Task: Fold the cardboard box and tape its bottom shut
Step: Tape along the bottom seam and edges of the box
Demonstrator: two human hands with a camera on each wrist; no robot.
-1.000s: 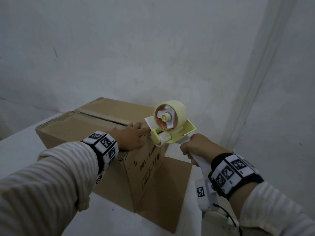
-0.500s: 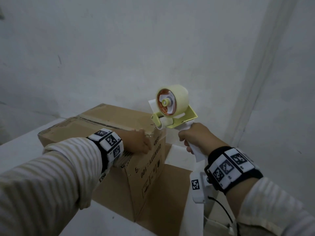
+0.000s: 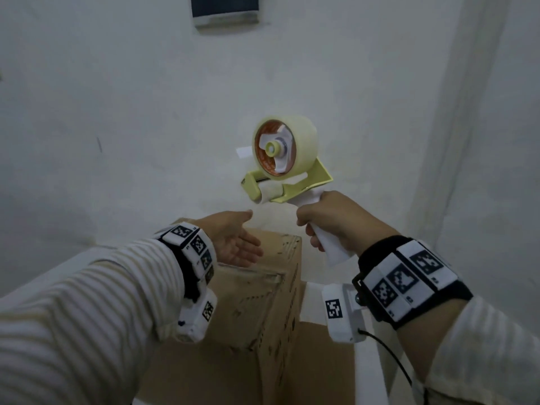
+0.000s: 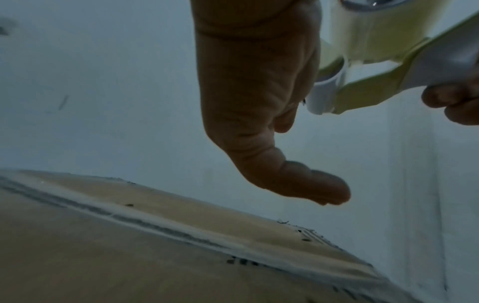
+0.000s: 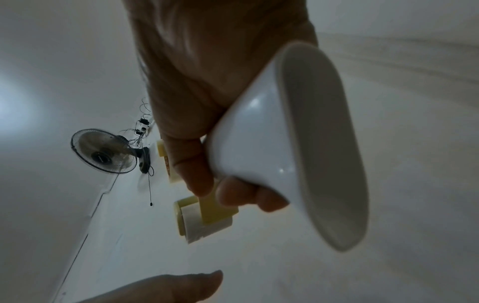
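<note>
The brown cardboard box [image 3: 263,311] stands low in the head view, with a strip of clear tape [image 3: 251,274] running along its top seam [image 4: 181,231] and over the near edge. My right hand [image 3: 327,226] grips the white handle [image 5: 259,143] of a yellow-green tape dispenser [image 3: 285,159] and holds it in the air above the box's far end, apart from the cardboard. My left hand [image 3: 236,241] hovers just above the box top, palm turned toward the dispenser, fingers straight, holding nothing. In the left wrist view its thumb [image 4: 311,188] sticks out over the box [image 4: 129,266].
A flat cardboard sheet [image 3: 321,363] lies under the box on the white surface [image 3: 43,282]. A white wall stands close behind, with a corner [image 3: 432,171] on the right and a dark framed panel [image 3: 225,10] high up. A wall fan [image 5: 103,151] shows in the right wrist view.
My right hand has lifted the dispenser up off the box's near edge. My left hand has come off the box top and opened in the air. The view has tilted upward.
</note>
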